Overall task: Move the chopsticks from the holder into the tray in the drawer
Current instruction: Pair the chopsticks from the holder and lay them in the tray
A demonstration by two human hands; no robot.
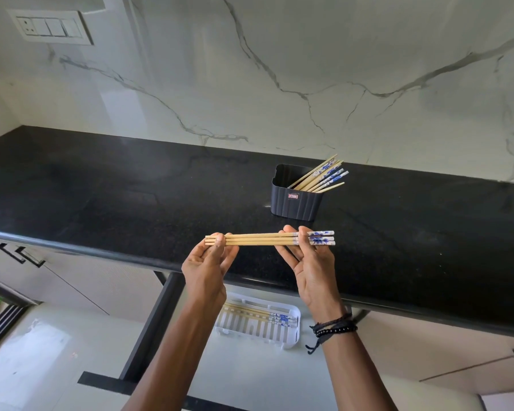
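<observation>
Three wooden chopsticks (261,239) with blue-and-white ends lie level across both my hands above the counter's front edge. My left hand (209,264) pinches their plain tips; my right hand (307,262) grips near the patterned ends. Behind them a dark ribbed holder (297,200) stands on the black counter with several more chopsticks (324,176) leaning out to the right. Below, in the open drawer, a white slatted tray (255,327) holds a few chopsticks (267,315) along its far side.
The black stone counter (101,197) runs left to right under a marble wall. The drawer's dark front edge (107,379) juts out below my arms. Cabinet handles (21,253) sit at the left, a switch plate (51,26) at upper left.
</observation>
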